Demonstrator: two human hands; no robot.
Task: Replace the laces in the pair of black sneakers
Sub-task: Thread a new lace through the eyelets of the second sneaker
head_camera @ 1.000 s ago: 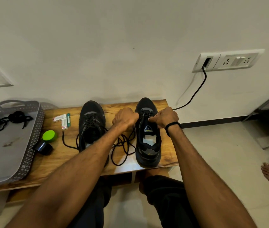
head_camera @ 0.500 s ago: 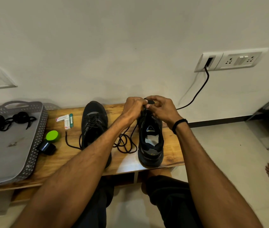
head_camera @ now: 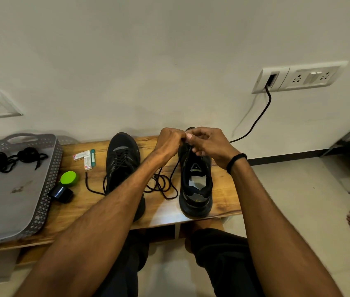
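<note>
Black lace (head_camera: 175,168) we pinch in both our left hand (head_camera: 169,140) and right hand (head_camera: 208,144) over the toe of the right sneaker (head_camera: 195,189), standing on the wooden bench (head_camera: 223,189) against a white wall (head_camera: 148,61), a grey tray (head_camera: 49,179) leftward holding coiled laces (head_camera: 13,158).

An off-white wall (head_camera: 148,61) carries a white socket panel (head_camera: 298,77) with a black cable (head_camera: 269,99) plugged in. A low wooden bench (head_camera: 223,189) stands on pale floor tiles (head_camera: 298,189).
</note>
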